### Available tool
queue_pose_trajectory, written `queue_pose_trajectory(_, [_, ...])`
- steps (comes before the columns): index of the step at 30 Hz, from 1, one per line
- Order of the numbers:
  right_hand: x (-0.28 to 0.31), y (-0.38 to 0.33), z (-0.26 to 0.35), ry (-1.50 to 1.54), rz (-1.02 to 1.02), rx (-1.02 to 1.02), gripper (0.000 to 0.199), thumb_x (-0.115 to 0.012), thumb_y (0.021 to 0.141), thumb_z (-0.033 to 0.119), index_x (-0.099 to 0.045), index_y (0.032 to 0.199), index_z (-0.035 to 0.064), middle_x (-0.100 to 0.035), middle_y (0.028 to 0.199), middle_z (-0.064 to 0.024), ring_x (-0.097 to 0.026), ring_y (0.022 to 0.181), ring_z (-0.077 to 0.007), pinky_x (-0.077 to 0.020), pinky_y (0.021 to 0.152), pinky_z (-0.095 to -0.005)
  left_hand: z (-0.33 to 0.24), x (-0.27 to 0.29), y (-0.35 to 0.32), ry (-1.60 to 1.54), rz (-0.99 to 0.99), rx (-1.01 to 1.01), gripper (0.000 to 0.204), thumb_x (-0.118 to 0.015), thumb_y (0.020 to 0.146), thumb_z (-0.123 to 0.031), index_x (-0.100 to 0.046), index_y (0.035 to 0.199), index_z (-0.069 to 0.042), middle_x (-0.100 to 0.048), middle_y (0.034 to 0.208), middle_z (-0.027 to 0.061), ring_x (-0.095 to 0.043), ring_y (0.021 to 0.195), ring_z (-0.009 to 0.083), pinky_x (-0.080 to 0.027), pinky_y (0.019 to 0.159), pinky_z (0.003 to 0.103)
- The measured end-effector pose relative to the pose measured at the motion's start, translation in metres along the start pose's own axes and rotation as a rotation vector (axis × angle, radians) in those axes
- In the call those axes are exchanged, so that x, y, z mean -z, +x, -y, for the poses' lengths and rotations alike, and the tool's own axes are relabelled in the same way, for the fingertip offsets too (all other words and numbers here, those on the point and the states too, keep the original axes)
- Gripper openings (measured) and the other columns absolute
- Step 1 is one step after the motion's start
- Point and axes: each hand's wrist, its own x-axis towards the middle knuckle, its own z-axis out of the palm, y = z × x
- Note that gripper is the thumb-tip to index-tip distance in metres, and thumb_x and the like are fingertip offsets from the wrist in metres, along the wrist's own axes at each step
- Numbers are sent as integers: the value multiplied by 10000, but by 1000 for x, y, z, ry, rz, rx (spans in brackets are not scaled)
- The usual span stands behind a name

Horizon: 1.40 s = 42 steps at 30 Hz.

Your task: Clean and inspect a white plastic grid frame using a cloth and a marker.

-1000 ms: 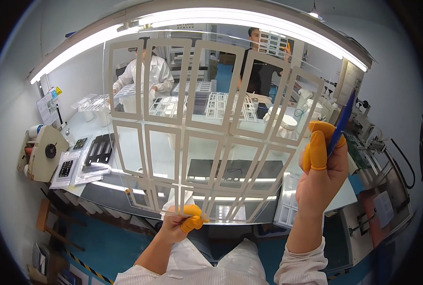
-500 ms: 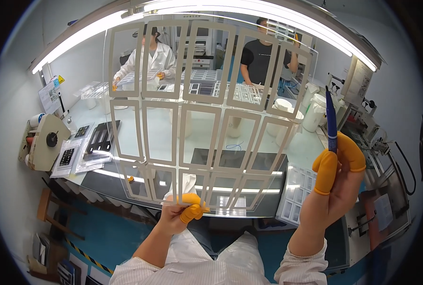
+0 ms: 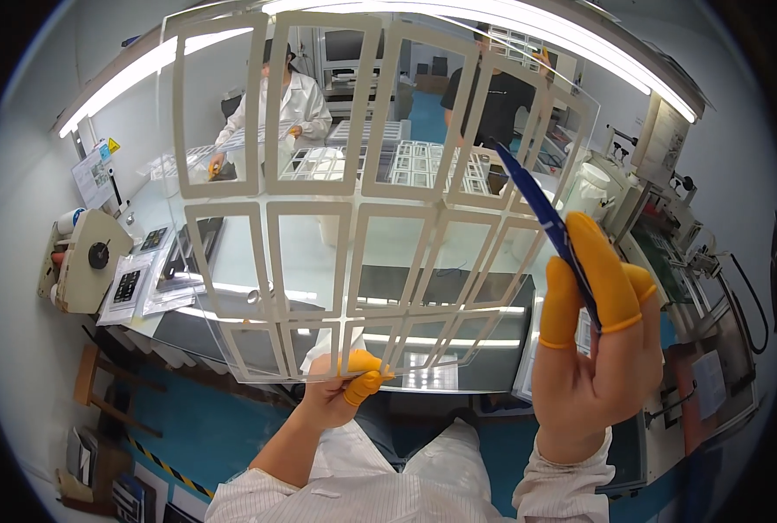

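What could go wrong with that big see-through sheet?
The clear sheet might slip or tip, because only the left hand grips it, at its bottom edge. The right hand holds a blue tool whose pointed tip shows in front of the sheet, so it might scratch the sheet if they touch.

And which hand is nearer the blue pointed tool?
Right. The right hand grips the blue tool; the left hand, lower and further left, holds the clear panel.
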Motion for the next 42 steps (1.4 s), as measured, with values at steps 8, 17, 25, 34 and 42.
queue_pose_trajectory(8, [4, 0, 1, -54, 90, 35, 271, -657, 696, 87, -564, 925, -22, -538, 718, -85, -531, 535, -146, -372, 443, -169, 1, -5, -2, 152, -13, -5, 109, -552, 789, -96, -555, 814, 10, -548, 688, 59, -512, 553, 111, -432, 516, 184])
queue_pose_trajectory(17, [1, 4, -3, -83, 33, 52, 251, -659, 693, 87, -567, 903, -14, -536, 716, -85, -527, 546, -135, -376, 444, -180, 0, -4, 1, 167, 12, 3, 106, -554, 787, -95, -554, 815, 7, -541, 686, 60, -510, 551, 117, -440, 528, 185])
queue_pose_trajectory(25, [6, 3, 1, 18, 89, -12, 210, -605, 740, 66, -558, 921, -29, -585, 812, -108, -583, 666, -156, -429, 544, -176, 3, -1, -5, 54, -76, 46, 121, -565, 781, -97, -560, 824, 17, -545, 682, 67, -510, 544, 121, -440, 533, 192])
queue_pose_trajectory(34, [10, -5, -3, 124, -47, -196, 223, -514, 812, 86, -520, 981, -59, -584, 867, -118, -503, 632, -82, -370, 529, -140, -14, 6, 22, -161, -204, 168, 142, -549, 796, -95, -576, 866, 25, -587, 702, 83, -525, 556, 101, -441, 531, 204])
queue_pose_trajectory(42, [8, -11, 1, 117, -82, -221, 224, -512, 823, 118, -533, 985, -35, -595, 874, -87, -477, 570, -20, -331, 505, -112, -17, 7, 44, -384, -262, 69, 191, -558, 788, -130, -572, 865, 44, -587, 736, 94, -540, 587, 121, -455, 560, 216])
